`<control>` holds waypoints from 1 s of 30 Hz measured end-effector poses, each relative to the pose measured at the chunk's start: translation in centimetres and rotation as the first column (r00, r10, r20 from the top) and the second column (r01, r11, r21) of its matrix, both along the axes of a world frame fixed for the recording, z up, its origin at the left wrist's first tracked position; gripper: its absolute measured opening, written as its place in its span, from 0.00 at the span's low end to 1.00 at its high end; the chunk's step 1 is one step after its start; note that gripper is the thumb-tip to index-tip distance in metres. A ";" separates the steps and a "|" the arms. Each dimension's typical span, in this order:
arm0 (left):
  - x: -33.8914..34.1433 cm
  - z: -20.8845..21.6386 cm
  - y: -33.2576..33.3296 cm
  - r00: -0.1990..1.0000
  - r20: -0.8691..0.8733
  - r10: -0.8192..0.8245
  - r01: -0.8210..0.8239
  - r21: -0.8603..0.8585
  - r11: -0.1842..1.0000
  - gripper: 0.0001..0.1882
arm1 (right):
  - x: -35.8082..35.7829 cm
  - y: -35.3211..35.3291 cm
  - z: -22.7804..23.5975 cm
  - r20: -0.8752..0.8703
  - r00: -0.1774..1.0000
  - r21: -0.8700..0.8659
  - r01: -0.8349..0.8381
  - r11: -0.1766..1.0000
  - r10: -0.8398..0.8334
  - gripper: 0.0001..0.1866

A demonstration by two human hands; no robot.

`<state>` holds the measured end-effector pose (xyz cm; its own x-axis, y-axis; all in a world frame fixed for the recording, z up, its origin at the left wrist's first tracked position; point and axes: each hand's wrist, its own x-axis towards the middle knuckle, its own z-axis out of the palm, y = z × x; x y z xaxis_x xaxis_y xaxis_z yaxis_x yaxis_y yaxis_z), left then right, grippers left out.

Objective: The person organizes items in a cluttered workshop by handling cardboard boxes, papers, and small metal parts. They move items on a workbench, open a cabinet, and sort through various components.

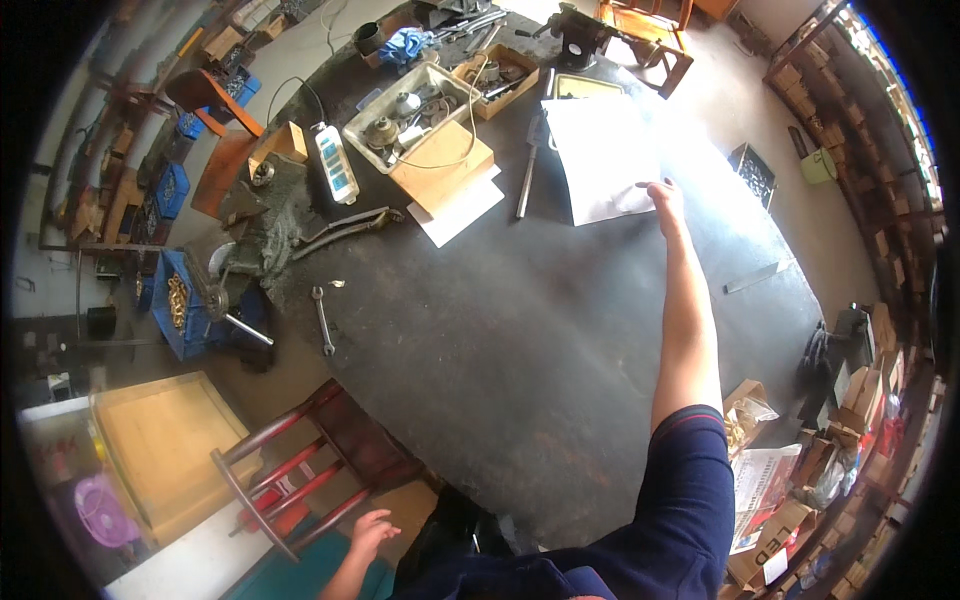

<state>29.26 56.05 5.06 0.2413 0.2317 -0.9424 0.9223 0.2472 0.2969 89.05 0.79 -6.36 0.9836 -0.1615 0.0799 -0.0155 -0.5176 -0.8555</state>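
Note:
My right arm stretches far across the dark tabletop point(470, 330). At its end, my right hand point(666, 200) pinches the near right corner of a white sheet of paper point(600, 150). Glare washes out the sheet's right side, and a yellow-rimmed tray point(585, 86) shows partly behind its far edge. Down by my body, beside a dark red wooden chair point(300, 470), my left hand point(372, 532) is open with nothing in it. Left of the sheet lies a long metal tool point(527, 180).
A tray of metal parts point(360, 135), a wooden board point(445, 170) and a white power strip point(334, 165) occupy the far left. A wrench point(322, 320) lies near the left edge, a flat metal strip point(757, 277) at the right. A vise point(580, 40) stands at the back.

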 end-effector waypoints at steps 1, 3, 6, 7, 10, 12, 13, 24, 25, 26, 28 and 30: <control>0.6 -0.3 -0.4 0.991 0.017 -0.133 0.134 -0.002 0.991 0.18 | 0.2 1.7 1.1 -0.106 0.994 0.165 0.019 0.986 -0.002 0.12; 3.7 -0.7 -1.3 0.965 0.133 -0.227 0.228 0.009 0.974 0.18 | -0.6 2.5 1.9 -0.126 0.992 0.355 0.054 0.933 -0.010 0.14; 7.5 -1.3 -1.0 0.904 0.232 -0.360 0.348 0.091 0.933 0.17 | -4.2 3.4 1.9 -0.101 0.986 0.388 0.162 0.907 -0.132 0.15; 8.9 -0.7 -1.5 0.904 0.213 -0.372 0.355 0.112 0.928 0.16 | -7.1 4.7 2.1 0.093 0.991 0.201 0.077 0.976 -0.097 0.13; 13.1 1.4 -4.8 0.872 0.438 -0.220 0.266 -0.047 0.963 0.18 | -18.7 14.3 9.2 0.612 0.761 -0.268 -0.055 0.962 0.214 0.21; 17.2 3.8 -7.5 0.856 0.508 -0.094 0.241 -0.232 0.942 0.23 | -27.6 20.3 16.8 0.418 0.825 -0.305 -0.268 0.914 0.381 0.24; 18.5 5.3 -8.7 0.830 0.557 -0.036 0.235 -0.290 0.928 0.25 | -31.6 23.1 18.2 0.243 0.841 -0.156 -0.458 0.875 0.484 0.24; 9.6 13.0 -9.0 0.786 0.528 0.322 0.173 -0.688 0.705 0.16 | -54.5 32.7 28.9 -0.022 0.784 -0.305 -0.596 0.743 0.620 0.24; 8.8 13.6 -9.1 0.784 0.547 0.293 0.215 -0.682 0.700 0.17 | -56.4 32.6 29.5 -0.016 0.792 -0.306 -0.585 0.751 0.610 0.25; 8.2 14.2 -9.3 0.777 0.573 0.262 0.259 -0.669 0.697 0.18 | -58.0 32.6 29.9 -0.002 0.799 -0.306 -0.573 0.760 0.601 0.26; 5.9 16.0 -10.4 0.742 0.642 0.194 0.324 -0.596 0.735 0.20 | -61.7 32.3 31.0 0.034 0.823 -0.292 -0.534 0.793 0.567 0.26; 4.1 16.9 -11.0 0.744 0.644 0.175 0.381 -0.625 0.681 0.19 | -64.7 31.9 32.4 0.066 0.850 -0.254 -0.493 0.832 0.523 0.26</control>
<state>33.40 45.02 22.00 0.7847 -0.4699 -0.4043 0.6179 0.5410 0.5705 24.36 32.70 26.07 0.9003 0.3949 0.1832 0.4026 -0.5953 -0.6954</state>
